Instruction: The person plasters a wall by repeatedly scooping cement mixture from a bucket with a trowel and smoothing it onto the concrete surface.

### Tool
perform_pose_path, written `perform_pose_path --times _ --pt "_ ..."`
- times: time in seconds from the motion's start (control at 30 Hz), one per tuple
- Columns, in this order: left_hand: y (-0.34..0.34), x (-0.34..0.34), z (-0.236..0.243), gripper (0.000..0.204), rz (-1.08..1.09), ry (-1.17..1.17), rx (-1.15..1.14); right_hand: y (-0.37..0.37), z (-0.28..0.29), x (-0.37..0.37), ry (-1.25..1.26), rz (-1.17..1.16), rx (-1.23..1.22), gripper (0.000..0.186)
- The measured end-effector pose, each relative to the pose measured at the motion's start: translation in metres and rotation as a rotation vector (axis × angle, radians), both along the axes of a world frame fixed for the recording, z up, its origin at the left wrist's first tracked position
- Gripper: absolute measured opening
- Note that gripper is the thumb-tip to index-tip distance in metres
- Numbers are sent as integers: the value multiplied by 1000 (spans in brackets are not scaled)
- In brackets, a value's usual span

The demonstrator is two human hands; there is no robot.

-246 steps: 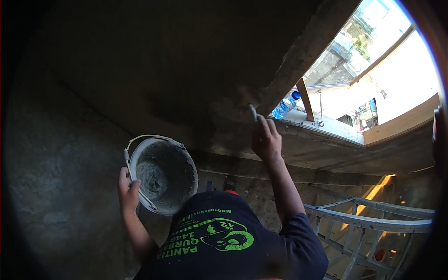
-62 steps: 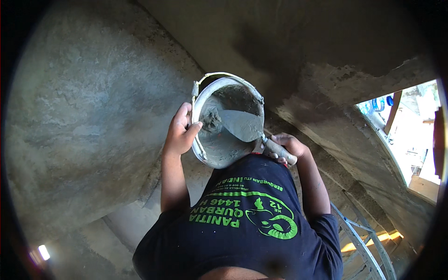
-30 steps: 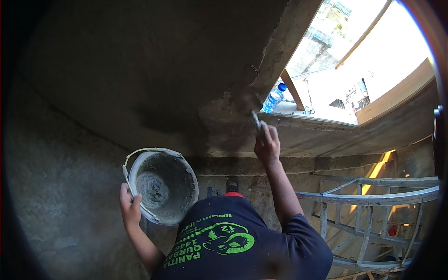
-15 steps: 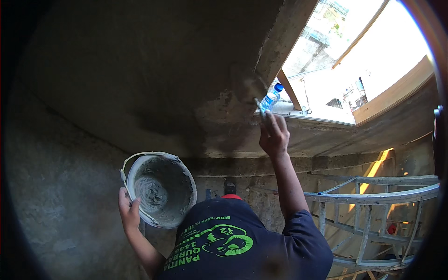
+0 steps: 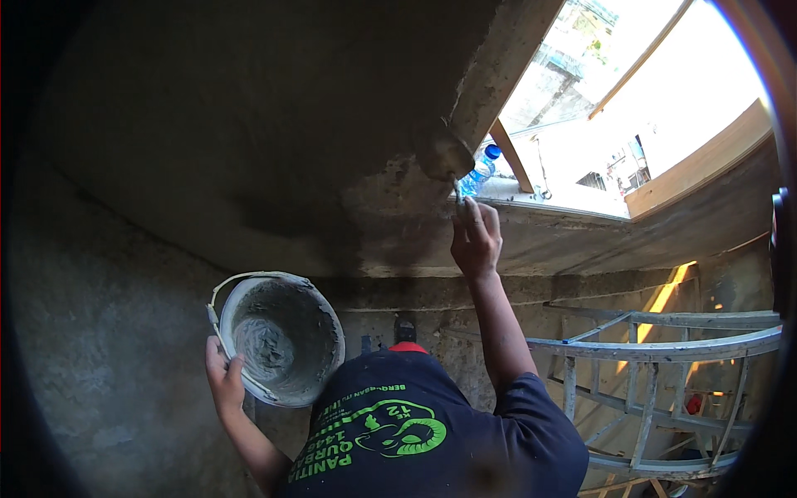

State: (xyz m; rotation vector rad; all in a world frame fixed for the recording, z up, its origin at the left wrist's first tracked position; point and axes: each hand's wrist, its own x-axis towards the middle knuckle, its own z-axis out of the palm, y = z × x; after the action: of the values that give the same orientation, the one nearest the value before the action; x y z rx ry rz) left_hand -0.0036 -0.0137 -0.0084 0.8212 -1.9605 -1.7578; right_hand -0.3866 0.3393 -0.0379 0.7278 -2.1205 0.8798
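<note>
My left hand (image 5: pixel 224 378) grips the near rim of a bucket (image 5: pixel 326 349), which is tilted so its mouth faces up. Wet grey mortar (image 5: pixel 264 347) lies in its bottom, and a pale bail handle (image 5: pixel 217 290) hangs over the left side. My right hand (image 5: pixel 478 236) is raised and closed around the handle of a trowel (image 5: pixel 448 158). The trowel's rounded blade is up at the wall (image 5: pixel 332 178), beside the corner of the window opening; whether it touches cannot be made out. Rough and darker patches mark the wall there.
A plastic water bottle (image 5: pixel 481 170) with a blue cap stands on the window sill (image 5: pixel 564 207), just right of the trowel. Wooden frame pieces (image 5: pixel 513 158) border the bright opening. At the right a metal ladder (image 5: pixel 647 350) reaches across. My foot (image 5: pixel 405 332) shows below the wall.
My right hand and the trowel have shifted slightly left, and the blade shows more clearly against the wall. The bucket in my left hand has moved slightly left.
</note>
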Motion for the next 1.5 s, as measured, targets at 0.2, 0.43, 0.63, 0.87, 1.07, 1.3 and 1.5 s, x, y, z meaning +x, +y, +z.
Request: perform_pose_path --times 0.2,0.43,0.63,0.87,1.07,1.3,1.5 --pt "1 7 0 34 -12 33 -9 27 -82 48 -184 28 44 54" --pt "-3 5 -4 35 -22 16 -13 24 18 24 53 202 -106 42" --pt "-4 2 -7 40 -16 42 17 13 63 -12 2 60 114 50" --pt "4 10 -5 43 86 39 72 52 -39 20 -223 126 405 44" --pt "-5 14 -13 45 3 -10 23 29 5 11 23 210 47 45" --pt "-2 6 -7 38 -3 8 -2 15 55 -13 5 83 113 49" --pt "2 8 -2 39 15 22 8 23 -5 8 -226 175 500 49"
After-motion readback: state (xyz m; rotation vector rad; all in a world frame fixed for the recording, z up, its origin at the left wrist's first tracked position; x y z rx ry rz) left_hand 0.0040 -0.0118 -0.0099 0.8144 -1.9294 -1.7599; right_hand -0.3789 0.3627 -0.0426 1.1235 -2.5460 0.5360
